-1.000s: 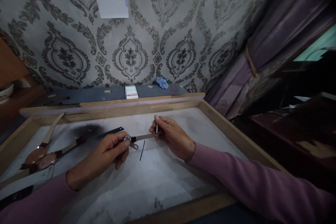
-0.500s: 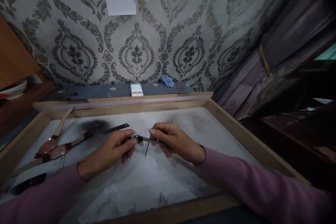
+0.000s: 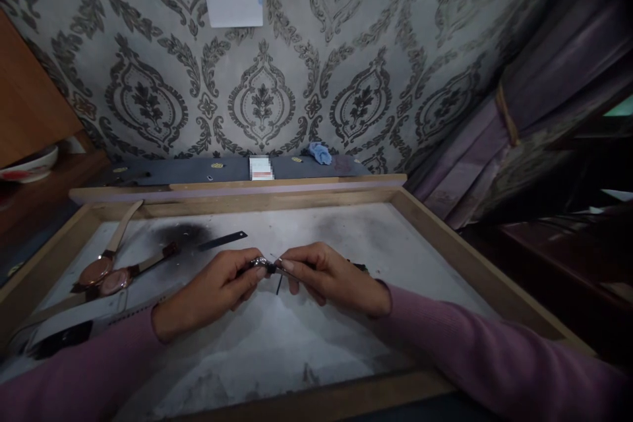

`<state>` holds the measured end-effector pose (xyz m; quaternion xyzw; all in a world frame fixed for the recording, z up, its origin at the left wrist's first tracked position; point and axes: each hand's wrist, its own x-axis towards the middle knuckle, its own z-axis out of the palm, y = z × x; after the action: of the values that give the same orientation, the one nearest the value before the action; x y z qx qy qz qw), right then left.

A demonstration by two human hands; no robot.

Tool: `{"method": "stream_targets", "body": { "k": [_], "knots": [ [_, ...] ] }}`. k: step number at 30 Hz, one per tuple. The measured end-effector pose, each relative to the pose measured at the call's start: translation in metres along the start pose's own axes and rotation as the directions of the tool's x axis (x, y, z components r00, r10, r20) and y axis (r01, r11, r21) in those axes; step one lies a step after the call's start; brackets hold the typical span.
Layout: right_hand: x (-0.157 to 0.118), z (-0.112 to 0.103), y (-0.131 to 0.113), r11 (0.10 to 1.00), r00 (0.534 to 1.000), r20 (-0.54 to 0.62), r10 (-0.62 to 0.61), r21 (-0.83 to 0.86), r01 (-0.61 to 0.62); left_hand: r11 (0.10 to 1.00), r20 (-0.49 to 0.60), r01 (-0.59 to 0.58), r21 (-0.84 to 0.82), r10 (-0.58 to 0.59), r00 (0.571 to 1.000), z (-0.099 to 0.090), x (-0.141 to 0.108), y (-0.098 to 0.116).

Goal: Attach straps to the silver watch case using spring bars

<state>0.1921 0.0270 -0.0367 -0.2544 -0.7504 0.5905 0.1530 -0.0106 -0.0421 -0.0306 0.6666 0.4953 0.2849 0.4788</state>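
In front of me, my left hand (image 3: 225, 283) is closed on a wristwatch (image 3: 258, 262) with a shiny silver-coloured case, thumb and forefinger gripping its edge. My right hand (image 3: 331, 275) is closed just to the right of the case, its thumb and fingers pinching the watch strap (image 3: 283, 270) close to where it joins. A thin, light sliver (image 3: 273, 256) sticks out at the right fingertips; I cannot make out what it is. Below the fingers shows a narrow dark strip (image 3: 279, 285). The right fingers partly hide the strap.
Two rose-coloured watches (image 3: 96, 270) with straps lie at the left of a wood-rimmed tray (image 3: 430, 237). Behind my left hand lies a dark flat blade (image 3: 222, 241). A dark object (image 3: 360, 267) shows behind my right hand. A blue cloth (image 3: 320, 153) rests on the back ledge.
My right hand's fingertips have come closer to the watch case, covering more of the strap. A thin sliver now shows above them. The whole view has shifted slightly.
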Motion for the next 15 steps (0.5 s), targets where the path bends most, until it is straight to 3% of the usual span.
{"method": "stream_targets", "body": {
  "k": [6,8,12,15],
  "knots": [
    [-0.0014,0.001,-0.0024,0.993,1.0,-0.005,-0.025,-0.112,0.024,1.0,-0.004,0.005,0.023,-0.005,1.0,-0.001,-0.0005,-0.0003],
    [-0.002,0.0013,-0.0044,0.973,0.997,-0.039,-0.072,-0.221,0.062,1.0,-0.005,0.006,0.031,-0.005,1.0,-0.0016,-0.0004,0.0002],
    [-0.0047,0.0051,-0.0081,0.794,0.954,-0.152,-0.26,-0.596,0.121,1.0,-0.018,0.006,0.03,-0.006,1.0,-0.0004,-0.0006,0.0019],
    [-0.0071,0.0099,-0.0085,0.694,0.92,-0.151,-0.36,-0.703,0.156,0.999,-0.01,0.027,-0.025,-0.027,1.0,0.0028,-0.0001,0.0007]
  ]
}}
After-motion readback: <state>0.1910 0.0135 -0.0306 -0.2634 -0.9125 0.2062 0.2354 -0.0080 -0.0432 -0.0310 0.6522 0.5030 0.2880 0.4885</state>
